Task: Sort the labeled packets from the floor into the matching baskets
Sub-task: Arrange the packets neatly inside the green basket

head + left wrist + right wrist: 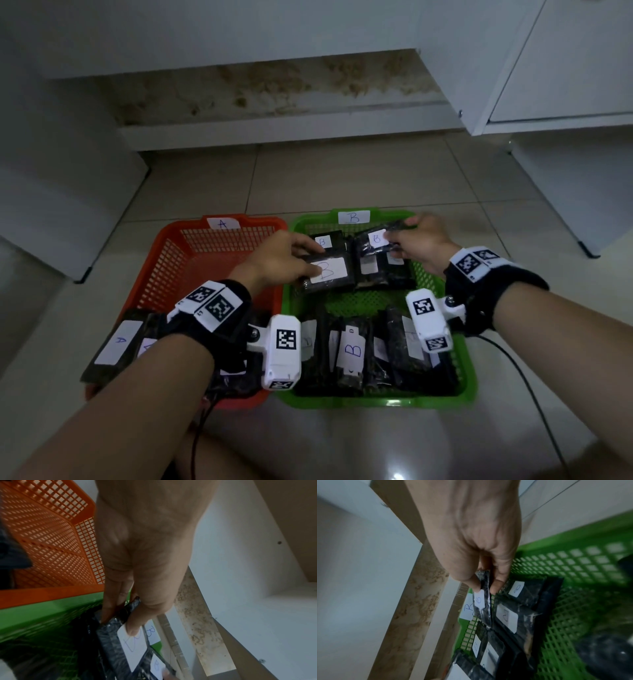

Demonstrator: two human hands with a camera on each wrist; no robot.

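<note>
Over the far half of the green basket (462, 383) marked B, my left hand (284, 257) pinches a dark packet (329, 274) with a white B label, thumb on the label (132, 642). My right hand (418, 240) pinches another dark B packet (373, 246) by its far edge; in the right wrist view that packet (483, 601) hangs edge-on between thumb and fingers. More B packets (352, 356) lie in the basket's near half. The orange basket (178, 260) marked A stands to the left, with A packets (118, 342) at its near end, partly hidden by my left wrist.
Both baskets sit side by side on a pale tiled floor (342, 178). White cabinet bases (51, 205) flank the space left and right, and a stained wall strip (274, 92) runs behind. Cables (527, 380) trail from both wrists.
</note>
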